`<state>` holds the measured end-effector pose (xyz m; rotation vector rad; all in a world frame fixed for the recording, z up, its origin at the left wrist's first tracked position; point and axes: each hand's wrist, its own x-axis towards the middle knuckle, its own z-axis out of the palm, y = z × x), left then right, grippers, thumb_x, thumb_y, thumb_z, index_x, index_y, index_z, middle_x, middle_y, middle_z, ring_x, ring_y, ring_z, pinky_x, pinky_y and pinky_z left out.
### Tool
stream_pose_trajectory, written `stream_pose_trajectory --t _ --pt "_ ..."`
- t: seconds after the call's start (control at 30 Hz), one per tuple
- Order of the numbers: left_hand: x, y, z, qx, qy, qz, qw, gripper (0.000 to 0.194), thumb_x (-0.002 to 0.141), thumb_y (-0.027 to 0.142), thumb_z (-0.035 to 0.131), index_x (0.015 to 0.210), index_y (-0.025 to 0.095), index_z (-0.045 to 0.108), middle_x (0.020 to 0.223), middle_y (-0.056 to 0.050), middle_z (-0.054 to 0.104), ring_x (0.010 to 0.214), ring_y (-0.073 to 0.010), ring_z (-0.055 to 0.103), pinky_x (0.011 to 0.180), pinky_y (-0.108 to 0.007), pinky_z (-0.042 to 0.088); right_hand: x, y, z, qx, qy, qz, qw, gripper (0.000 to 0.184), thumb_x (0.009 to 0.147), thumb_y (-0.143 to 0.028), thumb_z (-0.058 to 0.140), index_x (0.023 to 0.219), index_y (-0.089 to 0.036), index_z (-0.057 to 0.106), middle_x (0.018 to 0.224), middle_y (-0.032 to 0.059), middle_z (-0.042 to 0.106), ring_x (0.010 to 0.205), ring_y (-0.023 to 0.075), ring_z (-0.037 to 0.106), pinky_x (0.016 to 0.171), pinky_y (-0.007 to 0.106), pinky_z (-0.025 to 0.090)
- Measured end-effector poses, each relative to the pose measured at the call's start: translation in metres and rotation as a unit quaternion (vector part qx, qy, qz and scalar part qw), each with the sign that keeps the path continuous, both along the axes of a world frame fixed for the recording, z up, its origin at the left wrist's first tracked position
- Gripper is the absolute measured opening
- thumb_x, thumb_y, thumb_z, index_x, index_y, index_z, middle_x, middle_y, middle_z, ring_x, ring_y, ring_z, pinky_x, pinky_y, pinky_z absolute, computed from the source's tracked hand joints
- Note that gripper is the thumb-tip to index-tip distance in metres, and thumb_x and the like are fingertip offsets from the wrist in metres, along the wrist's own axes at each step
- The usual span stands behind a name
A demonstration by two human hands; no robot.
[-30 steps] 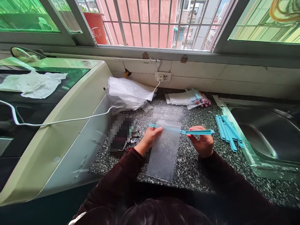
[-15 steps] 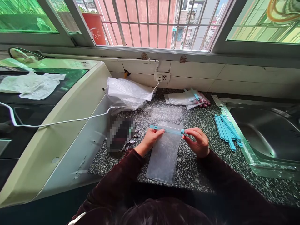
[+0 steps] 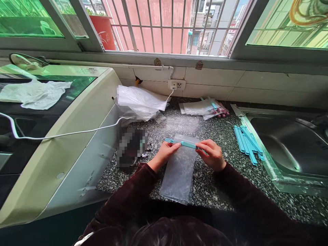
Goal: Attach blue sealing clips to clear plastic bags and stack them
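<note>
In the head view, pinching a blue clip (image 3: 189,145) with the left hand (image 3: 164,155) at 9 o'clock and the right hand (image 3: 212,155) at 3, across the 12 o'clock end of a clear bag (image 3: 178,177) on the desk (image 3: 207,193); near loose clips (image 3: 247,142) at 3 o'clock

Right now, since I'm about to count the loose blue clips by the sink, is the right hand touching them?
Apart. The head view shows speckled countertop between the right hand and the loose blue clips.
</note>
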<state>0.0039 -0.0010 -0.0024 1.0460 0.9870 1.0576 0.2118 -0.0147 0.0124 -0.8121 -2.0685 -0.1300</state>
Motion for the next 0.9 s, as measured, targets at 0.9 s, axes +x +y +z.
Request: stream_pose_trajectory --t 0.9 --pt "0.001 0.0 -0.002 0.055 0.039 -0.064 0.996 0.049 0.061 0.058 0.063 0.051 0.016 0.04 0.048 0.007 0.025 0.048 -0.0048 0.02 0.049 -0.024 0.014 -0.005 0.001 -0.015 -0.083 -0.001 -0.002 0.997 0.024 0.083 -0.017 0.054 0.103 -0.022 0.064 0.08 0.0061 0.059 0.072 0.0151 0.056 0.061 0.028 0.05"
